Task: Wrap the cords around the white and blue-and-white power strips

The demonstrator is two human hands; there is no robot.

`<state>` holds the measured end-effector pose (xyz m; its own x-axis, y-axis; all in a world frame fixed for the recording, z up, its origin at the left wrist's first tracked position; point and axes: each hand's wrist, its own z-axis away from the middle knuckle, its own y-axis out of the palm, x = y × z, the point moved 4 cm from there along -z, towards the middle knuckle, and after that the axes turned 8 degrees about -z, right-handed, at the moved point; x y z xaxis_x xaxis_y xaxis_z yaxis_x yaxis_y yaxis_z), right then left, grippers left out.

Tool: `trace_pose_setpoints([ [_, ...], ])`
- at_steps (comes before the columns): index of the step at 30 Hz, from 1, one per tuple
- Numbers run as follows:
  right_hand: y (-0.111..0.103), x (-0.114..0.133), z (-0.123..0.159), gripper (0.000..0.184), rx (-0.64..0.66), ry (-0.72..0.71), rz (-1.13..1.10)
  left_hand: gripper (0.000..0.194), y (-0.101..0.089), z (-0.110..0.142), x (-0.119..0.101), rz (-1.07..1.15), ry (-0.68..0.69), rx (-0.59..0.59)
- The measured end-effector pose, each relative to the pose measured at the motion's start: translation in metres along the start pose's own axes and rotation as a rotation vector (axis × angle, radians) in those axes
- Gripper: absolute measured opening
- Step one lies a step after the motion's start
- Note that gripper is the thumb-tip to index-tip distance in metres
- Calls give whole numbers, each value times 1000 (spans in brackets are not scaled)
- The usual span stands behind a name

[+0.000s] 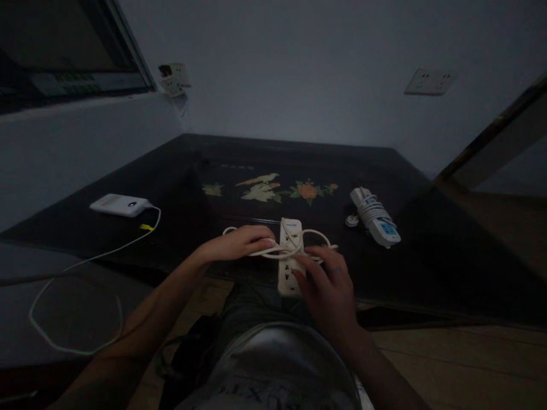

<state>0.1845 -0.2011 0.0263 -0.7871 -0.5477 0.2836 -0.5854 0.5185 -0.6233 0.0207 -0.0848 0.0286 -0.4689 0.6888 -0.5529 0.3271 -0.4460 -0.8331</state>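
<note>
A white power strip [287,287] lies lengthwise towards me at the table's front edge, its near end reaching over that edge. Its pale cord [317,232] is looped loosely across the sockets, with bends sticking out on both sides. On the left, my left hand [237,244] is closed on the cord, thumb and fingers pinching it close beside the strip. My right hand [331,279] curls at the strip's right side, its fingers closed on the cord and its thumb close to the sockets. Parts of the cord are hidden under both hands.
Another power strip [380,228], wrapped in its cord, lies to the right with its plug [351,220] beside it. A white device [119,205] with a long cable sits at left on the dark table [342,162]. Wall sockets [429,81] are behind.
</note>
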Motion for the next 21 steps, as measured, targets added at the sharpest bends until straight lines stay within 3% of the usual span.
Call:
trace_pose_setpoints([
  [3, 9, 4, 26, 18, 80, -54, -138, 34, 0, -1, -1, -4, -24, 3],
  [6, 33, 5, 42, 37, 214, -55, -114, 31, 1, -3, -3, -33, -37, -11],
  [12, 56, 2, 47, 37, 164, 15, -108, 30, -14, -1, -1, -205, -61, -183],
  [17, 41, 3, 44, 34, 140, 113, -211, 31, -34, 9, -4, -417, -63, -289],
  [21, 4, -29, 27, 18, -153, 279, -311, 29, -32, 14, -4, -451, -4, -258],
])
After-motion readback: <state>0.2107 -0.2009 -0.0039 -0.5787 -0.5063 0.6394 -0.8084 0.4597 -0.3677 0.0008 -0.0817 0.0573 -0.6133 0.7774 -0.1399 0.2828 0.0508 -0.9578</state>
